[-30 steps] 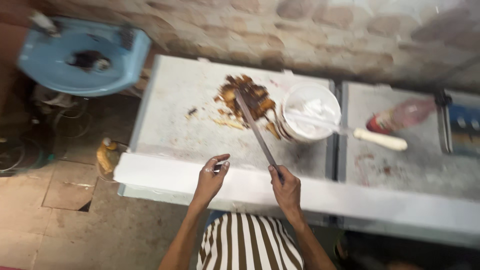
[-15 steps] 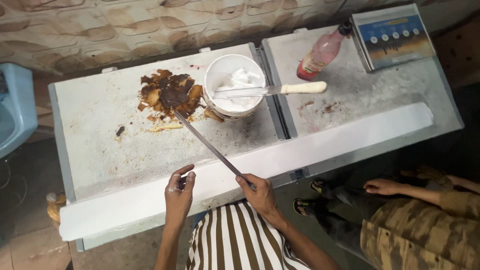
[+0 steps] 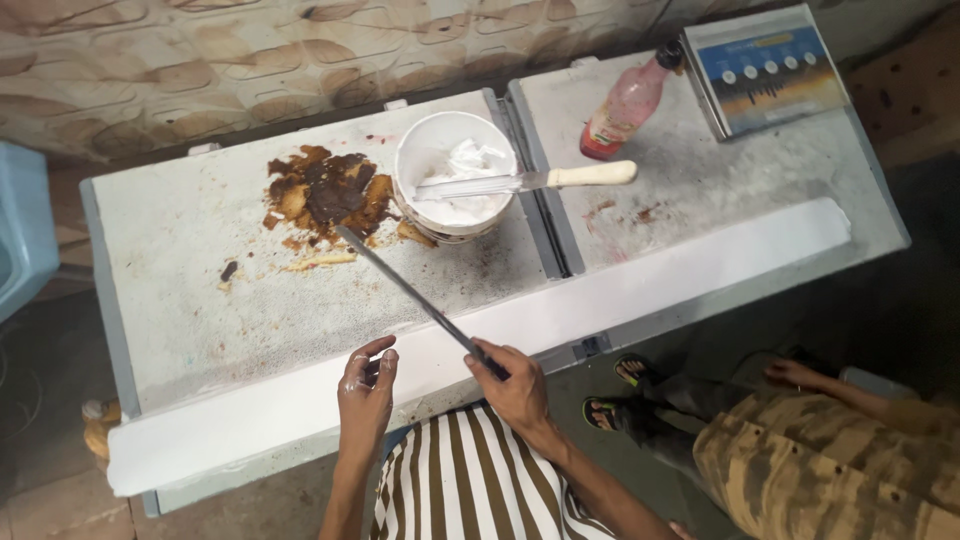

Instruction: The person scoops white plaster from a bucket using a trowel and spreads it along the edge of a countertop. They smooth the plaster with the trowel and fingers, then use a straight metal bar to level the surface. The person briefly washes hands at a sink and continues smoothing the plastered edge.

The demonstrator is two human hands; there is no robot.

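Still Mid-Job at the Putty Table

Right at the fingers, the right hand (image 3: 512,385) was wrapped tight round the handle of a long dark blade (image 3: 415,295), all fingers curled shut on it. The left hand (image 3: 366,395) hung just beside it, fingers loosely bent and a little apart, smeared white, holding nothing, over the white strip (image 3: 640,285) lying along the table's (image 3: 180,300) near edge.

The blade ran on a slant, its long axis from the grip near the person's body up and away to the left, tip pointing at the brown paste heap (image 3: 325,190) and stopping just short of it.

To my eye the work was partway: paste was spread out, the white tub (image 3: 455,170) held white filler with a pale-handled knife (image 3: 525,180) resting across its rim, and the strip looked largely coated.
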